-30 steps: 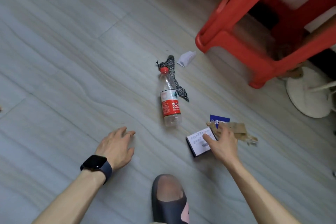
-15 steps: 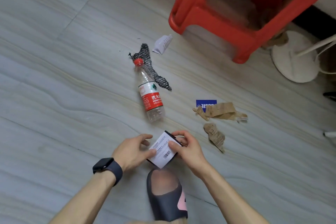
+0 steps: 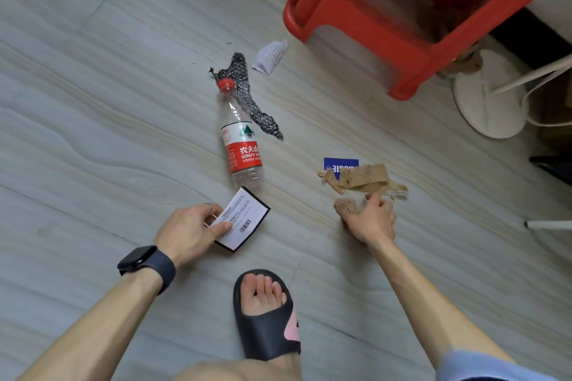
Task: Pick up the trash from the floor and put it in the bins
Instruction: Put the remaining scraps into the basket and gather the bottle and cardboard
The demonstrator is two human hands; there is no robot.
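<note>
Trash lies scattered on the floor (image 3: pixel 93 133) ahead of both hands, and no bin is in view. The left hand (image 3: pixel 188 233) pinches a white black-edged card (image 3: pixel 244 219) between thumb and fingers. The right hand (image 3: pixel 371 219) curls its fingers round a small brown scrap (image 3: pixel 342 206) lying on the floor.

The scrap looks thin and crumpled, so it could tear or slip out of a loose pinch. The larger brown piece (image 3: pixel 362 178), just beyond the right fingertips and lying over a blue card (image 3: pixel 339 164), might get nudged away as the hand closes. The card is held by one edge only and could drop if the left hand takes more. The bottle (image 3: pixel 241 145), just beyond the card with black mesh (image 3: pixel 250 99) by its neck, would likely roll if bumped.

Half a second ago both hands held the card; now the left has it alone, and the right has moved out to the scrap.
</note>
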